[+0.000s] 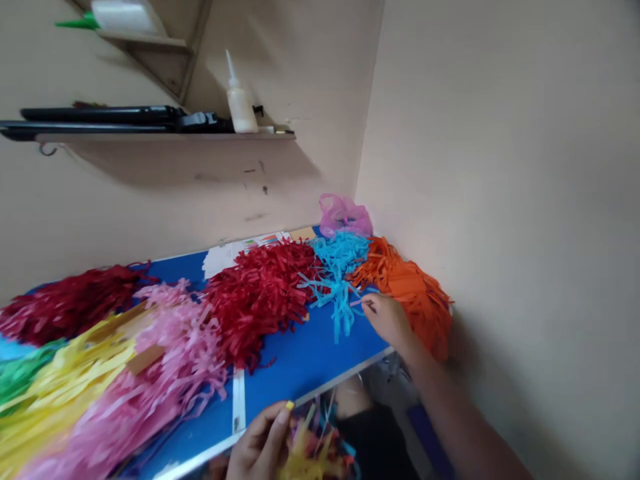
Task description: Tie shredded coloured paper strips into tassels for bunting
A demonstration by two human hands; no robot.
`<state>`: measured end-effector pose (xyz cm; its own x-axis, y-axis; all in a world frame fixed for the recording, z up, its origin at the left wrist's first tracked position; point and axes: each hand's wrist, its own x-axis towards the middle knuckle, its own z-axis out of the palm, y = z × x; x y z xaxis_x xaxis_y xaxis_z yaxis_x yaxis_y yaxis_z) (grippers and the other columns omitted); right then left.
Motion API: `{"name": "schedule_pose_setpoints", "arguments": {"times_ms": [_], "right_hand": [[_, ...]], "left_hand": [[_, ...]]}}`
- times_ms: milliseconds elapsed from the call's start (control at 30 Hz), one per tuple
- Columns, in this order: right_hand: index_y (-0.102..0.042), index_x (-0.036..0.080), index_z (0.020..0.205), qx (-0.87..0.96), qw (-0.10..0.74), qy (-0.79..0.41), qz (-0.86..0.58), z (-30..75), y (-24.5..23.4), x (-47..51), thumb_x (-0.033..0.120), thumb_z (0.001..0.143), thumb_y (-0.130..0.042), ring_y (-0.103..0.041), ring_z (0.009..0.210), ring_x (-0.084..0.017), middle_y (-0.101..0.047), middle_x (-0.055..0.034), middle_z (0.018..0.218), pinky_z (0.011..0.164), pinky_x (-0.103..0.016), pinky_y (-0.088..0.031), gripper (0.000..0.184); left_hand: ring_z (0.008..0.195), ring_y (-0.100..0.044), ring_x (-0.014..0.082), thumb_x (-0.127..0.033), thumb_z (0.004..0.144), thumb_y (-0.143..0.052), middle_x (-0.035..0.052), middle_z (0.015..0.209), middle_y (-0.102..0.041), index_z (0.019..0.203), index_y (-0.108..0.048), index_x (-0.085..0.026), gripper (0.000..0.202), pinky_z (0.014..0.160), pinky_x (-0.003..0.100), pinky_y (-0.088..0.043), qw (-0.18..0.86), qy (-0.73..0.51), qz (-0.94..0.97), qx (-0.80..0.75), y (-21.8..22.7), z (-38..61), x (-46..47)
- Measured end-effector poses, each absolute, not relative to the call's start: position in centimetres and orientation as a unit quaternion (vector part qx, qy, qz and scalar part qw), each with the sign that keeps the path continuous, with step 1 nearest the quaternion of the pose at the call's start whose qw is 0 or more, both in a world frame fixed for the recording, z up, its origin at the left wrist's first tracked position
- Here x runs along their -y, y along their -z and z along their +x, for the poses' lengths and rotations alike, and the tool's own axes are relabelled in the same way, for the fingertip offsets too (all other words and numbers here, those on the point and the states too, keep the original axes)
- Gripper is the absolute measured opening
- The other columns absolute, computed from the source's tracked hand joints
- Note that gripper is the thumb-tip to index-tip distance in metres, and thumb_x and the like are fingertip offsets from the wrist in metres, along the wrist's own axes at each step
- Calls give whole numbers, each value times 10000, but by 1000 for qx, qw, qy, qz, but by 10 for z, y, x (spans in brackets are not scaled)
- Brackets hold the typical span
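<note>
The right hand [393, 320] is pinching a thin strip [361, 303] between thumb and fingertips, mostly closed, just above the far right part of the blue tabletop [300, 353]. The strip is too thin to tell whether it is paper or a stick. Its long axis is running almost level across the view, and its free end is pointing left, toward the light blue paper fringe [335, 280] lying on the tabletop. The orange paper fringe [405, 297] is rising just beyond the hand, at the tabletop's right end, against the wall [500, 187].

The left hand [260, 443] is reaching up from below the tabletop's near edge, its fingers curving partly closed around a bundle of multicoloured paper strips [315, 450]. The bundle is showing yellow, pink and blue ends, and its strips are fanning upward; the hand is partly hiding it, and its long axis is hard to judge.

Along the tabletop, the red paper fringe [260, 293], dark red paper fringe [70, 303], pink paper fringe [165, 373], and yellow paper fringe [65, 393] are spreading left from the light blue one. A pink plastic bag [345, 217] is sitting beyond the tabletop's far corner, and a glue bottle [240, 100] is standing on a wall shelf [165, 136] above it.
</note>
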<state>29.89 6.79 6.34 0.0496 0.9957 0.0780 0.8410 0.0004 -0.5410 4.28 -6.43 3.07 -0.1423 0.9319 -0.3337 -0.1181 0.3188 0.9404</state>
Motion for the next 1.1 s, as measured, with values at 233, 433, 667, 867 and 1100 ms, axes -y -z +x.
{"name": "schedule_pose_setpoints", "arguments": {"times_ms": [233, 433, 667, 867, 1100], "right_hand": [[-694, 179, 807, 499, 462, -569, -461, 213, -44, 52, 444, 806, -672, -669, 673, -184, -724, -36, 735, 627, -260, -525, 266], [-666, 184, 750, 472, 486, -578, -456, 198, -37, 60, 504, 798, -681, -627, 637, -173, -681, -22, 696, 578, -245, -495, 324], [-723, 205, 780, 584, 460, -508, -434, 211, -38, 57, 303, 809, -686, -649, 815, -196, -713, -44, 820, 767, -280, -496, 109], [-711, 193, 784, 482, 407, -661, -407, 214, -41, 55, 265, 726, -732, -630, 674, -153, -702, -3, 741, 655, -245, -494, 95], [-752, 192, 751, 518, 392, -659, -379, 219, -43, 51, 325, 721, -770, -623, 732, -159, -697, -15, 767, 714, -260, -484, 139]], "left_hand": [[546, -569, 132, -494, 777, -684, -8, 579, -634, 781, -713, -175, 321, 509, 202, -439, 464, -487, 465, -576, -42, 60, 75], [632, -664, 168, -368, 858, -622, 20, 694, -711, 816, -732, -205, 201, 599, 243, -526, 289, -474, 610, -566, -44, 56, 80], [654, -693, 150, -261, 863, -622, 3, 734, -733, 891, -686, -230, 76, 614, 226, -530, 276, -455, 677, -509, -36, 43, 80], [654, -699, 161, -342, 828, -673, 4, 695, -716, 963, -598, -201, 209, 616, 235, -550, 439, -457, 585, -506, -38, 42, 83], [625, -699, 162, -346, 813, -690, 25, 664, -732, 950, -655, -184, 214, 588, 225, -556, 415, -433, 624, -501, -38, 39, 84]]}}
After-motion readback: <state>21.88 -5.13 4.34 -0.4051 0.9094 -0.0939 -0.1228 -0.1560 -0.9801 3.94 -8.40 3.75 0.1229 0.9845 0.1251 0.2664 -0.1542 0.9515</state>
